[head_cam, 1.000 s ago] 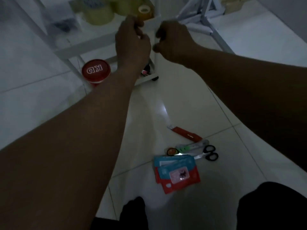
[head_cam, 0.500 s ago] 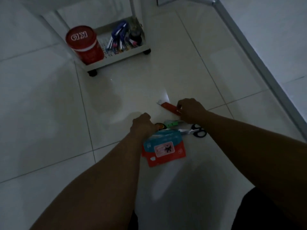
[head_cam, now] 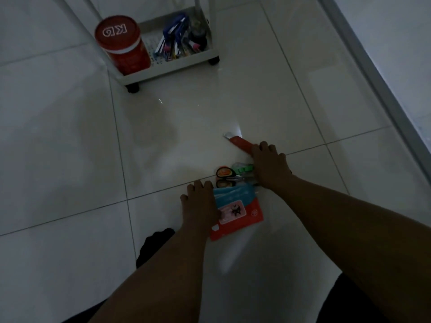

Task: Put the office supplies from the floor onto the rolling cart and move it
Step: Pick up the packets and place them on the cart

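Note:
On the white tiled floor lies a pile of supplies: a red cutter (head_cam: 239, 141), orange-handled scissors (head_cam: 225, 172), a green item (head_cam: 244, 169) and flat blue and red packets (head_cam: 246, 217). My left hand (head_cam: 200, 205) lies at the packets' left edge, its thumb on the top packet and its fingers curled down beside it. My right hand (head_cam: 270, 167) covers the near end of the red cutter with its fingers curled over it, and hides part of the scissors. The white rolling cart (head_cam: 168, 71) stands further off, up and to the left.
The cart's bottom shelf holds a red canister (head_cam: 121, 43), a blue pack of pens (head_cam: 173, 36) and a dark bottle. Black wheels (head_cam: 133, 88) show under the shelf. A grey strip (head_cam: 373, 78) runs along the floor at the right. My dark-clad knees (head_cam: 155, 243) are at the bottom.
Both hands came down from the cart's upper shelf to the floor pile. In the last half second my left hand shifted from the scissors to the packets' edge; my right stayed on the cutter.

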`<state>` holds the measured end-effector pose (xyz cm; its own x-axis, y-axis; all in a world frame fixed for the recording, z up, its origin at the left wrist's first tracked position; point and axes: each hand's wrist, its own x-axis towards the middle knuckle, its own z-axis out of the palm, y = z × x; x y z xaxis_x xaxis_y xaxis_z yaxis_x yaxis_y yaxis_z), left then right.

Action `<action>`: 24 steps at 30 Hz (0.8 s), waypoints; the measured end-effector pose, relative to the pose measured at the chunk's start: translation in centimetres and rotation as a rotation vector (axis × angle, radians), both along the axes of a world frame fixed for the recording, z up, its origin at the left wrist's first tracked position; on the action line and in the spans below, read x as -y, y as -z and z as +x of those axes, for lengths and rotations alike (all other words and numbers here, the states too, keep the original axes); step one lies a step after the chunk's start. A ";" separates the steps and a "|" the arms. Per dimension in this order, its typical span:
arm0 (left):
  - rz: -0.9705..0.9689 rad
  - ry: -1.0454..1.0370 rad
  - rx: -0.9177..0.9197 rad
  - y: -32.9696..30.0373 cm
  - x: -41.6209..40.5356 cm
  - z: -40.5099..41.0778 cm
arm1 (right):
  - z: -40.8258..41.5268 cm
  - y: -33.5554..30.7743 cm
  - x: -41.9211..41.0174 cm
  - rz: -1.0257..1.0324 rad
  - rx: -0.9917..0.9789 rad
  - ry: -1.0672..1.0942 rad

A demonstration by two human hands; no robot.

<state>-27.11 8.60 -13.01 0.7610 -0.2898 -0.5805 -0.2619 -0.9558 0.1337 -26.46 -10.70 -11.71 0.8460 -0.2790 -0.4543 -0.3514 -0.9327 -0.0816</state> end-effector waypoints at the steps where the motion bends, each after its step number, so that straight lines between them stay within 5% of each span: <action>1: -0.034 -0.014 -0.022 0.0 -0.1 0.0 | 0.0 0.1 0.1 -0.004 0.019 0.005; 11: -0.382 -0.063 -0.005 -0.7 0.0 -0.1 | 1.0 0.8 1.6 0.111 0.007 0.065; 20: -0.315 -0.002 -0.046 -1.2 -0.8 0.8 | 1.1 -0.2 1.7 0.352 0.063 0.138; 24: -0.308 0.016 -0.076 -1.0 -1.4 0.4 | 0.7 -0.4 1.7 0.431 -0.076 0.138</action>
<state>-26.68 9.98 -12.00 0.7127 -0.4725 -0.5185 -0.2552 -0.8631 0.4358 -25.79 -12.43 -11.35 0.7739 -0.1587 -0.6131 -0.4903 -0.7630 -0.4214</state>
